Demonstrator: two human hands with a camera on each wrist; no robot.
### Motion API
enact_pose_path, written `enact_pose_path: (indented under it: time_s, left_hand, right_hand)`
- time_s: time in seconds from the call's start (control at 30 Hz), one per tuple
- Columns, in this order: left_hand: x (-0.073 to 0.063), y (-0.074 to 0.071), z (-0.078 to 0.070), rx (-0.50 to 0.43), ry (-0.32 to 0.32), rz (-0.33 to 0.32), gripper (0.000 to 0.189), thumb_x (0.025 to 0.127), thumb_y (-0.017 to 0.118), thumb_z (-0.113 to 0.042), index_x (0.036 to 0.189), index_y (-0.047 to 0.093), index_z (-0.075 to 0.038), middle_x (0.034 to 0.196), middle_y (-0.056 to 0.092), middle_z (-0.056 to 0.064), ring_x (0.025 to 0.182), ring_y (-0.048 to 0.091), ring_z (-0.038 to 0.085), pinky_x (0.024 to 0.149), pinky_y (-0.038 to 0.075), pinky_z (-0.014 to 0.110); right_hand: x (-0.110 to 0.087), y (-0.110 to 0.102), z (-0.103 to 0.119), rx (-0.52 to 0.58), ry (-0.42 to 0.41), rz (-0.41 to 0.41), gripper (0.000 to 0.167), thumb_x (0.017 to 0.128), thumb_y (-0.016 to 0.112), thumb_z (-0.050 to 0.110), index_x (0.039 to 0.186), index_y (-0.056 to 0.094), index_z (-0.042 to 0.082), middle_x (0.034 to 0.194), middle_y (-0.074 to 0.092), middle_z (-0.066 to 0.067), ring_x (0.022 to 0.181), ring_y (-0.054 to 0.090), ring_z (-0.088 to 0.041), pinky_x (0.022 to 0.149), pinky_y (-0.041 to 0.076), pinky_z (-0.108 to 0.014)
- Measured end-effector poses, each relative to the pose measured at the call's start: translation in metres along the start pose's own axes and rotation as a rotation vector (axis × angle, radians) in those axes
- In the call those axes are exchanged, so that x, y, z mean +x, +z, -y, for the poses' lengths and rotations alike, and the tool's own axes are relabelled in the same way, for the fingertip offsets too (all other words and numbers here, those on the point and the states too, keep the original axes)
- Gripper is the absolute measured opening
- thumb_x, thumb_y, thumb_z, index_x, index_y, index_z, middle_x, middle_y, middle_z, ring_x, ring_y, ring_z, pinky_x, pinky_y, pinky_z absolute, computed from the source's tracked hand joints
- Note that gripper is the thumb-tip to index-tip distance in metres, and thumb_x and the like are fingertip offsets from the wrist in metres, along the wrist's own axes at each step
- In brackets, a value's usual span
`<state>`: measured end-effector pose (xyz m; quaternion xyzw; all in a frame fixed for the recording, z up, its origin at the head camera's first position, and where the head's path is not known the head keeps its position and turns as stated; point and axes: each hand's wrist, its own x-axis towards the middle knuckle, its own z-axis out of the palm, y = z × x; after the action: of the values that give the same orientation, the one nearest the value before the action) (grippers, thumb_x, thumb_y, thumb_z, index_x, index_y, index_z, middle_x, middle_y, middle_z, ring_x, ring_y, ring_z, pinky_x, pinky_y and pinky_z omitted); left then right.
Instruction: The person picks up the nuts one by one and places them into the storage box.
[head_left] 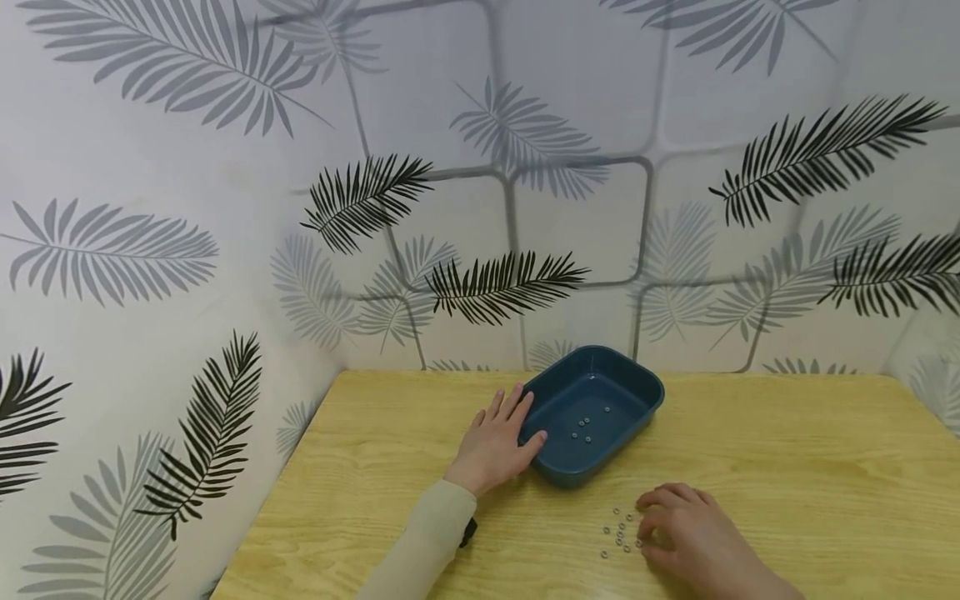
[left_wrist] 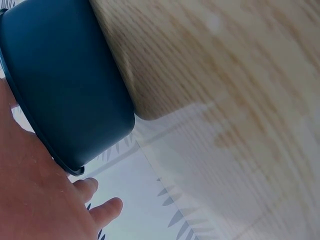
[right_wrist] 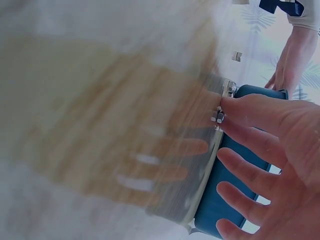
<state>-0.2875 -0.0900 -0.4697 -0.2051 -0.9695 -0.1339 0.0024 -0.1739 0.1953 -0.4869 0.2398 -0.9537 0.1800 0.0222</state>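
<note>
A dark blue rectangular basin (head_left: 558,477) stands on the wooden table, with several small metal nuts (head_left: 588,439) on its floor. My left hand (head_left: 493,446) rests at the basin's left side, fingers outstretched and thumb over the rim; in the left wrist view this hand (left_wrist: 37,185) lies along that rim. Beside the basin's near right corner, a loose group of similar nuts (head_left: 621,527) lies on the tabletop. My right hand (head_left: 693,533) is low over their right edge, fingers bent. In the right wrist view, a nut (right_wrist: 220,117) sits right at the slightly parted thumb and index fingertips.
The yellow wood-grain table (head_left: 825,467) runs back to a wall (head_left: 577,225) with a leaf pattern. A dark strap piece (head_left: 468,532) shows under the left sleeve (head_left: 427,533). The basin's far end lies close to the table's back edge.
</note>
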Motion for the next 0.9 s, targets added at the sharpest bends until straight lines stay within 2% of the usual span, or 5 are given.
enact_pose_path:
  time_s: [0.13, 0.4, 0.9]
  left_hand:
    - [0.001, -0.0012, 0.0001, 0.001, 0.001, -0.005, 0.07, 0.101, 0.035, -0.059, 0.159, 0.021, -0.023, 0.164, 0.011, -0.002, 0.15, 0.007, 0.023, 0.116, 0.02, 0.051]
    - [0.0011, -0.0002, -0.0011, 0.009, -0.005, -0.006, 0.07, 0.101, 0.035, -0.059, 0.159, 0.021, -0.023, 0.165, 0.01, -0.001, 0.15, 0.007, 0.024, 0.115, 0.02, 0.052]
    - [0.0003, 0.0, -0.0014, 0.02, -0.002, -0.008, 0.07, 0.101, 0.036, -0.059, 0.159, 0.023, -0.022, 0.164, 0.013, 0.001, 0.15, 0.01, 0.026, 0.115, 0.022, 0.053]
  right_hand:
    - [0.0008, -0.0009, -0.0002, 0.001, 0.0, 0.005, 0.016, 0.077, 0.082, 0.027, 0.075, 0.068, 0.036, 0.107, 0.064, 0.007, 0.109, 0.055, -0.026, 0.089, 0.042, -0.058]
    - [0.0019, 0.0004, -0.0004, 0.023, -0.067, -0.027, 0.02, 0.078, 0.082, 0.027, 0.076, 0.066, 0.039, 0.108, 0.064, 0.008, 0.108, 0.056, -0.025, 0.089, 0.042, -0.058]
    - [0.0075, 0.0035, 0.0047, -0.028, -0.079, -0.019, 0.019, 0.079, 0.078, 0.019, 0.071, 0.067, 0.034, 0.103, 0.064, 0.008, 0.106, 0.055, -0.023, 0.091, 0.042, -0.056]
